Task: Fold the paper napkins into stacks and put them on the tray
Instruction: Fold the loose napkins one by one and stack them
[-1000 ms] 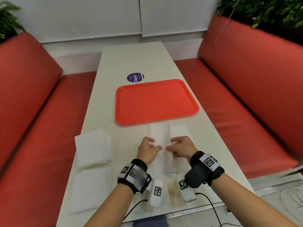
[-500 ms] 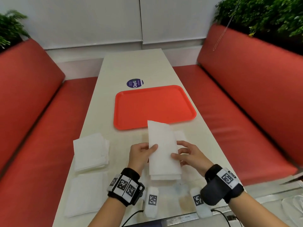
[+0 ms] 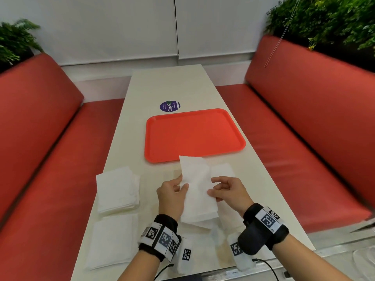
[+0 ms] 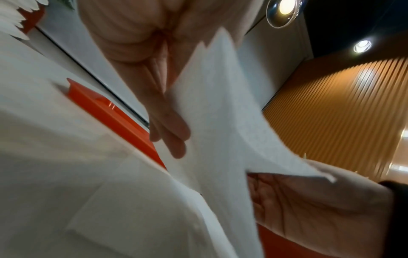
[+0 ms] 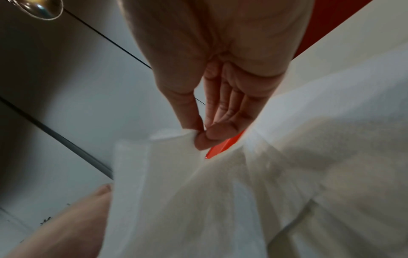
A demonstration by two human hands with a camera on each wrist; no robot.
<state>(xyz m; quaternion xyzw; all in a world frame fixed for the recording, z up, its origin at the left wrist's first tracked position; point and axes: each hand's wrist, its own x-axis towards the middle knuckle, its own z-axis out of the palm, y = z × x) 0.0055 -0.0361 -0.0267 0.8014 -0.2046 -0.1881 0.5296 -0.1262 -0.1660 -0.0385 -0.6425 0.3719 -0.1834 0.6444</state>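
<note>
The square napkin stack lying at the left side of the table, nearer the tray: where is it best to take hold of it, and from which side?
Probably by its two opposite side edges, one hand coming from each side. The napkin stack lies flat on the table, its loose layers fanned at the right and near edges, so thumbs on top and fingers underneath should keep the sheets together.

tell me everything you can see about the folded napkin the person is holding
The folded napkin is white, soft paper, a long narrow rectangle of several layers whose edges show at its near end. It is lifted off the table and tilted, its far end over the near rim of the red tray. The left hand grips its left edge, and the right hand pinches its right edge between thumb and fingers.
</note>
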